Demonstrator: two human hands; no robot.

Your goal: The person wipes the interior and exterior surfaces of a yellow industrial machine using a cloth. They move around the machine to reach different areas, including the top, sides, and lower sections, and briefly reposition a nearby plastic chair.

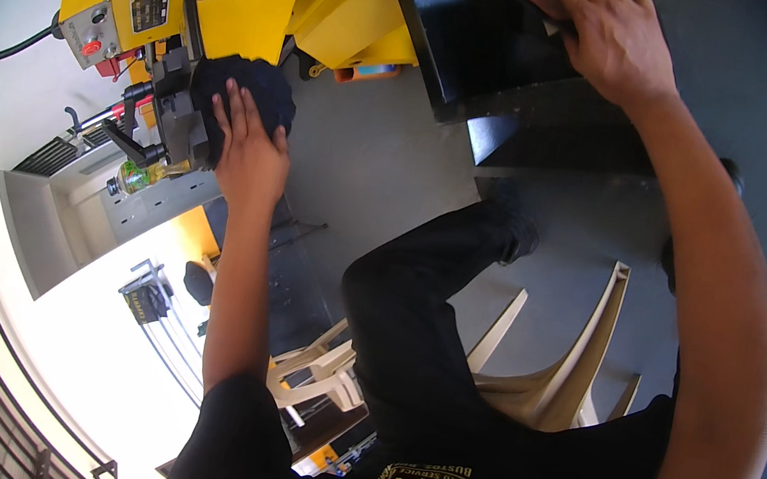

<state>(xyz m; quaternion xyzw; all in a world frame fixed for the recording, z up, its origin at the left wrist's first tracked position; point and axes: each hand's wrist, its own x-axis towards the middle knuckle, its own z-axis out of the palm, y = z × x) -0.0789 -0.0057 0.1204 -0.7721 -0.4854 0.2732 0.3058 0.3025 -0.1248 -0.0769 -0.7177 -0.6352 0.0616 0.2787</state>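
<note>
My left hand [254, 152] lies with its fingers stretched out on a rounded, dark navy, cloth-like thing [270, 97], beside the black clamp parts [182, 120] of a yellow machine [249, 14]. Whether that dark thing is a cap or a bundled cloth does not show. At the upper right, my right hand [611, 44] is over a glossy black tray-like panel [468, 36] with a raised rim. Its fingers are bent, and a small pale edge shows under them; what it belongs to is hidden.
A control box [93, 34] with a red button and a black cable is at the left. My bent leg [416, 286] extends toward the panel. Beige plastic chair legs [589, 345] stand near me on the grey floor [369, 146]. Dark railings [7, 369] are at the lower left.
</note>
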